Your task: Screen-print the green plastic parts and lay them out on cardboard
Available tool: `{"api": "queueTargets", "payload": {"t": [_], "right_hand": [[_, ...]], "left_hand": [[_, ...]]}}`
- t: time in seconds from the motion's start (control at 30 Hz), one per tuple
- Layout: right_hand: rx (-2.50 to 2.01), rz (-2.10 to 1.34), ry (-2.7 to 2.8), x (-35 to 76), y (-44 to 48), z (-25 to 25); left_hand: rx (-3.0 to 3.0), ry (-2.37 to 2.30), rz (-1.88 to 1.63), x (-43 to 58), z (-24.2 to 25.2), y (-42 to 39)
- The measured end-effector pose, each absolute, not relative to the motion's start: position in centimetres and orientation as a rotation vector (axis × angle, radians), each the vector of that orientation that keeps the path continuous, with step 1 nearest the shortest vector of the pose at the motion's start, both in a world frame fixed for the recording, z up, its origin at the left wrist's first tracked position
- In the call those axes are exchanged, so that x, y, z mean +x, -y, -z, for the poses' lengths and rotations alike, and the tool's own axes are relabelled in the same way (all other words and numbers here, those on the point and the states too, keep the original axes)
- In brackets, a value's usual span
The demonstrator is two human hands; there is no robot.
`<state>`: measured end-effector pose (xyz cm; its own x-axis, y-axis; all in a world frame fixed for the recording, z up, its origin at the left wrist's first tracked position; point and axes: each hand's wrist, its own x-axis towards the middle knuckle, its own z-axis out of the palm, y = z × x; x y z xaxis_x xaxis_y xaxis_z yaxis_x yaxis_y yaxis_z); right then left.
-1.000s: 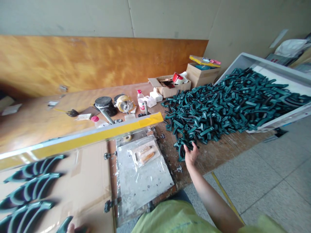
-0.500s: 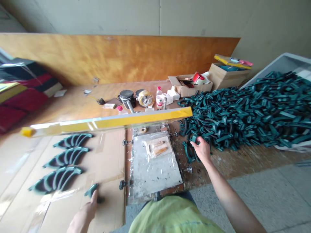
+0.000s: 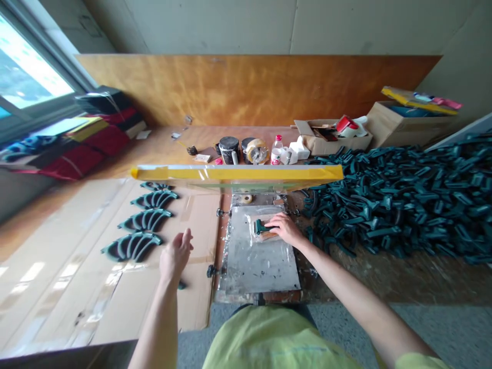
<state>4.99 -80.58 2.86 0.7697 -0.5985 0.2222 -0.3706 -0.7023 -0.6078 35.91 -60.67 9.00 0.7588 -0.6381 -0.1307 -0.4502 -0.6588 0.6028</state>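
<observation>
— Head view: what do the right fingers (image 3: 273,223) hold?

— A green part (image 3: 261,226), pinched at one end. It lies on the plate (image 3: 261,261), over the tan jig under clear film. The right hand (image 3: 283,229) rests on it, palm down.

— And the left hand (image 3: 175,253)?

— Held above the cardboard (image 3: 115,302), fingers loosely spread, gripping nothing. A small dark piece (image 3: 182,285) peeks out just beneath it; I cannot tell whether they touch.

— What lies around?

— Left of that hand, fanned sets (image 3: 132,246) of green parts sit in a column on the cardboard. A yellow-edged frame (image 3: 236,172) hangs raised across the bench behind the plate. Right of the plate a big pile (image 3: 403,200) of green parts spreads over the bench. Behind the frame stand tins (image 3: 229,149), a tape roll (image 3: 257,151), a bottle (image 3: 275,150) and boxes (image 3: 403,125).
</observation>
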Motion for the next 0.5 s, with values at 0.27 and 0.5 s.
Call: {"api": "queueTargets", "payload": {"t": [0.27, 0.5], "right_hand": [[-2.825, 0.329, -0.697, 8.0, 78.6, -3.5], [-2.763, 0.344, -0.265, 5.7, 77.5, -4.1]], "left_hand": [[1.534, 0.771, 0.389, 33.5, -17.3, 67.5], [1.344, 0.714, 0.59, 32.0, -19.5, 68.3]]}}
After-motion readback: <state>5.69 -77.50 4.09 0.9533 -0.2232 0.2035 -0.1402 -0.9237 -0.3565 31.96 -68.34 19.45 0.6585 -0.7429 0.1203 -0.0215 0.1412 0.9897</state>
